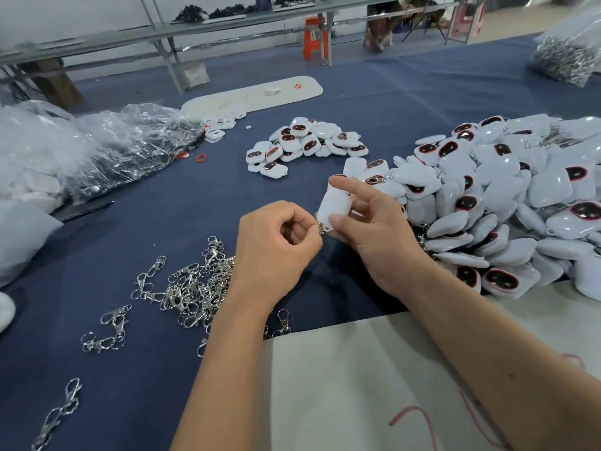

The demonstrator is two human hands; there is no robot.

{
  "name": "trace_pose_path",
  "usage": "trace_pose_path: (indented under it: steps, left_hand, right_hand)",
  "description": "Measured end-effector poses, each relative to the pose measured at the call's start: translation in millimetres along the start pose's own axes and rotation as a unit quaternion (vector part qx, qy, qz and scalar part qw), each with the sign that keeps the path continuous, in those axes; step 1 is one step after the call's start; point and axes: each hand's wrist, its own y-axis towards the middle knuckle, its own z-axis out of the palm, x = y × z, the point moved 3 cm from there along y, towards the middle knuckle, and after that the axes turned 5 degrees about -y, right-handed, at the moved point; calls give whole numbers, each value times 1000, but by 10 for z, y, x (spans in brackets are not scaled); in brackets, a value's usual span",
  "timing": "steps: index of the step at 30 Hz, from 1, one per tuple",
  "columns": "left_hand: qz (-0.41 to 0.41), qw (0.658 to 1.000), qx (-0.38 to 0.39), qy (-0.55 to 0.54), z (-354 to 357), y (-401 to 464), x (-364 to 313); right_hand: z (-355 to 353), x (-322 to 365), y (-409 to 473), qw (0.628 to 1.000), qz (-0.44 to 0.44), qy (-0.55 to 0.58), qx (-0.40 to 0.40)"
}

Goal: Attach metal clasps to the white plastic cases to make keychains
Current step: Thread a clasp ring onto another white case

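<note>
My right hand [374,232] holds a white plastic case [334,206] upright between thumb and fingers, its index finger stretched over the top. My left hand [276,245] pinches a metal clasp [321,228] at the case's lower left corner; most of the clasp is hidden by the curled fingers. A heap of loose silver clasps [192,288] lies on the blue cloth just left of my left forearm. A big pile of white cases [507,203] with dark red-rimmed faces fills the right side. A smaller pile of cases [305,144] sits beyond my hands.
Crumpled clear plastic bags [97,148] lie at the left. A white board [253,94] rests further back. White paper with red marks [357,385] is under my forearms. A bag of metal parts [566,56] stands far right. A few stray clasps [107,330] are scattered near left.
</note>
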Motion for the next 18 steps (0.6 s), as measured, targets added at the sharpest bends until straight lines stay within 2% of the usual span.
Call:
trace_pose_path:
  steps: [8, 13, 18]
  left_hand:
    - [5, 1000, 23, 0, 22, -20, -3]
    - [9, 999, 33, 6, 44, -10, 24]
    - [21, 998, 42, 31, 44, 3, 32]
  right_hand:
    - [-89, 2, 15, 995, -44, 40, -77]
    - [-91, 18, 0, 992, -62, -47, -95]
    - [-95, -3, 10, 994, -35, -45, -91]
